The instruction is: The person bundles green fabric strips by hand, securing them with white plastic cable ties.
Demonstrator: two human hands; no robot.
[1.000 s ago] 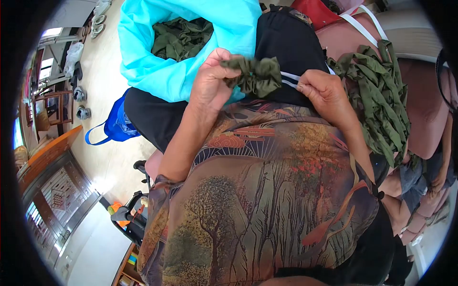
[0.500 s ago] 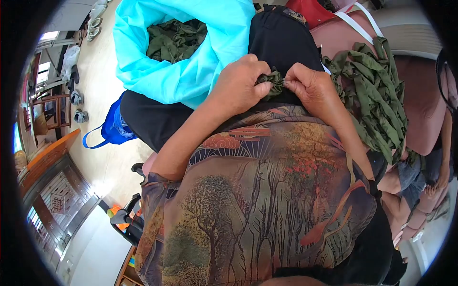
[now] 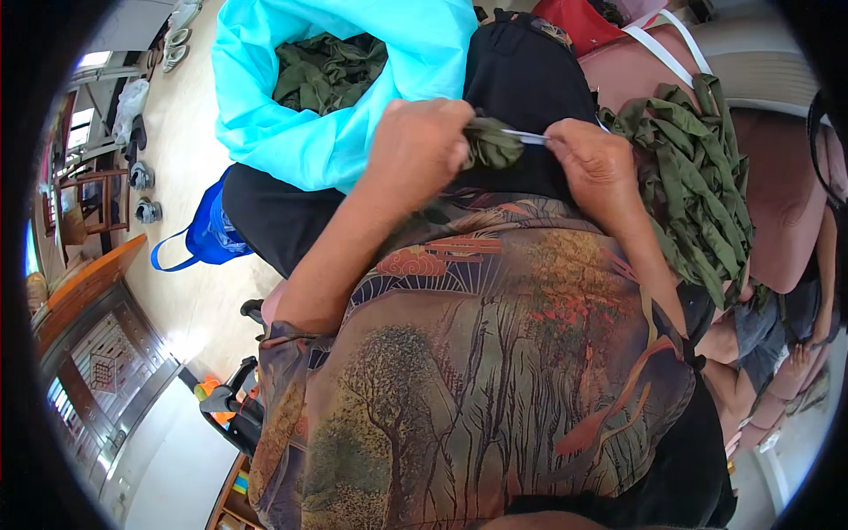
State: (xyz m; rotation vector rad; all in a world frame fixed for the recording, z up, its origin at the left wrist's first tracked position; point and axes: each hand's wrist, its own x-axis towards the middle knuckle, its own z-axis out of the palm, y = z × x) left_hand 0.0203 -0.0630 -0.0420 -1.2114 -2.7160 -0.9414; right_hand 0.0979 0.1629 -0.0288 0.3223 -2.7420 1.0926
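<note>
Gathered dark green fabric point(image 3: 493, 144) is bunched in my left hand point(image 3: 420, 146), its fingers closed around it and slightly blurred. A narrow white strip, like elastic point(image 3: 530, 138), runs taut from the fabric's end to my right hand point(image 3: 594, 161), which pinches its other end. Both hands are above my lap, over black trousers point(image 3: 530, 75). Just beyond my left hand lies a turquoise cloth bag point(image 3: 415, 75), its mouth open on crumpled green fabric pieces point(image 3: 331, 72). To the right of my right hand, long green fabric strips point(image 3: 685, 177) lie in a heap.
The green heap rests on a pinkish seat point(image 3: 609, 66), near a red bag point(image 3: 579, 25) with white straps. On the floor at left is a blue bag point(image 3: 212, 231); shoes point(image 3: 146, 210) line the floor farther off. Another person's arm point(image 3: 821, 291) shows at the right edge.
My left hand has moved left with the green fabric, away from my right hand. A white strip now stretches between them, where the hands were close together before.
</note>
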